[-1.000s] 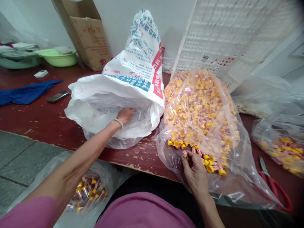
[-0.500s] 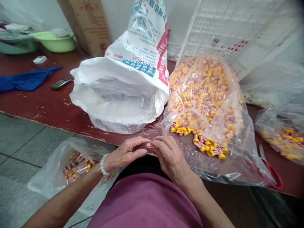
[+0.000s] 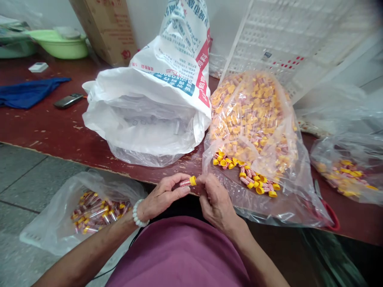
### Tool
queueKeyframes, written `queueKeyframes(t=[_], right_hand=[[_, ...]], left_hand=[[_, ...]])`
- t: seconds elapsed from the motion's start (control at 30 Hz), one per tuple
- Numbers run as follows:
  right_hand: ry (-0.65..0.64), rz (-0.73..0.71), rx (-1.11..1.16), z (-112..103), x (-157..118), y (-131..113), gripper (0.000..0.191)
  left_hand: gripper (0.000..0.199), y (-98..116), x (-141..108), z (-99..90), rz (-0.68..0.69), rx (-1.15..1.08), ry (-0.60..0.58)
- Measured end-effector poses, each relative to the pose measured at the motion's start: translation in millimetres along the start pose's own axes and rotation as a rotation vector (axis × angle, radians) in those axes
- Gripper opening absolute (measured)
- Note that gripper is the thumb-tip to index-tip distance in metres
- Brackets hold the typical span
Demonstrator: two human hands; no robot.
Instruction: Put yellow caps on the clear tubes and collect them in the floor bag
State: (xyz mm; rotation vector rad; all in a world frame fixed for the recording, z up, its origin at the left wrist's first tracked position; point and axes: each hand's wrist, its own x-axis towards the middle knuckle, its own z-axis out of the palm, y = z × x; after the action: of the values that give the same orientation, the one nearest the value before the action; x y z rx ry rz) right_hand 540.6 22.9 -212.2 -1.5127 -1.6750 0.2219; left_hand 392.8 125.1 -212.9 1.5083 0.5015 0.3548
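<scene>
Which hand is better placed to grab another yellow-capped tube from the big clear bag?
The right hand, probably: it sits right beside the loose tubes in the clear plastic bag, while the left hand is pinching a yellow-capped tube.

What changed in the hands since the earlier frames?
The left hand came out of the white woven sack, and the right hand moved away from the loose pieces in the clear plastic bag. Both hands now meet near the table edge, holding a yellow-capped tube between them. The sack and bag remain on the red table.
</scene>
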Motion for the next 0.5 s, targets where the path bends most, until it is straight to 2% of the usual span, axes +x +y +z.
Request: queueKeyframes(t=[0.07, 0.13, 0.23, 0.33, 0.43, 0.5], right_hand=[[0.081, 0.056, 0.029, -5.8, 1.9, 0.6, 0.029], [0.223, 0.128, 0.026, -15.1, 1.7, 6.9, 0.025], [0.388, 0.29, -0.041, -33.3, -4.2, 32.4, 0.016], [0.392, 0.421, -0.294, -50.9, -13.6, 70.7, 0.017], [0.311, 0.382, -0.686, -58.3, -23.9, 103.7, 0.031], [0.237, 0.395, -0.861, -55.3, -30.9, 116.3, 0.04]], left_hand=[[0.026, -0.8, 2.3, 2.4, -0.029, -0.083, 0.016], [0.024, -1.7, 4.7, 1.5, -0.063, -0.162, 0.024], [0.02, -3.0, 8.3, -4.5, -0.114, -0.299, 0.039], [0.017, -4.1, 12.5, -11.9, -0.226, -0.494, 0.008], [0.021, -5.4, 17.9, -17.2, -0.297, -0.747, -0.06], [0.027, -5.9, 22.5, -19.0, -0.329, -0.86, -0.1]])
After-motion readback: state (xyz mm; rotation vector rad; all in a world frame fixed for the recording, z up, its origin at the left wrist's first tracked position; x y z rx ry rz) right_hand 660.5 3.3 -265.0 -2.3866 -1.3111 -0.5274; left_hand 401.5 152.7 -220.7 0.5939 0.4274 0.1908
